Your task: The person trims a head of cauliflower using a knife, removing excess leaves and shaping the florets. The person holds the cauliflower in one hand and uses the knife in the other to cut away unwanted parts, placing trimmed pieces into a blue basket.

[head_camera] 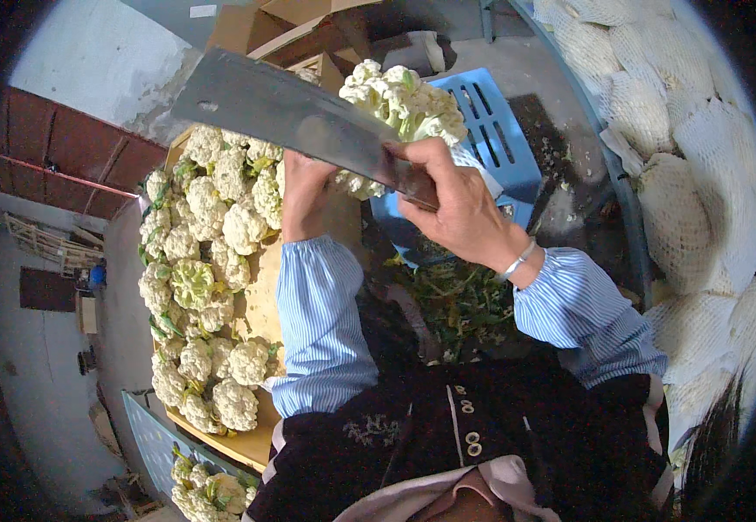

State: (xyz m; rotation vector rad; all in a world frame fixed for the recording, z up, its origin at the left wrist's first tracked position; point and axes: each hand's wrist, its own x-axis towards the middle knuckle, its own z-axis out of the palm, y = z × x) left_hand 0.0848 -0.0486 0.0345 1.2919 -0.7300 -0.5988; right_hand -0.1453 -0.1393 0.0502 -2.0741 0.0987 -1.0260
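My right hand (pixel 459 209) grips the short handle of a wide cleaver (pixel 286 111), whose flat blade reaches up and left across the view. Behind the blade, my left hand (pixel 306 189) is partly covered; its fingers are hidden, so what it holds cannot be told. A cauliflower head (pixel 404 98) with pale stems shows just beyond the blade, above a blue slotted plastic crate (pixel 492 124). More white florets show below the blade between my hands. Many cauliflower heads (pixel 205 209) with bits of green leaf lie on a tan board (pixel 257 287) left of my left forearm.
Cauliflowers in white foam netting (pixel 678 222) are piled at the right behind a blue-grey rail (pixel 619 176). Cut leaves (pixel 462 300) litter the floor below my hands. Open cardboard boxes (pixel 299 23) stand at the top. More cauliflowers (pixel 208 489) sit at the lower left.
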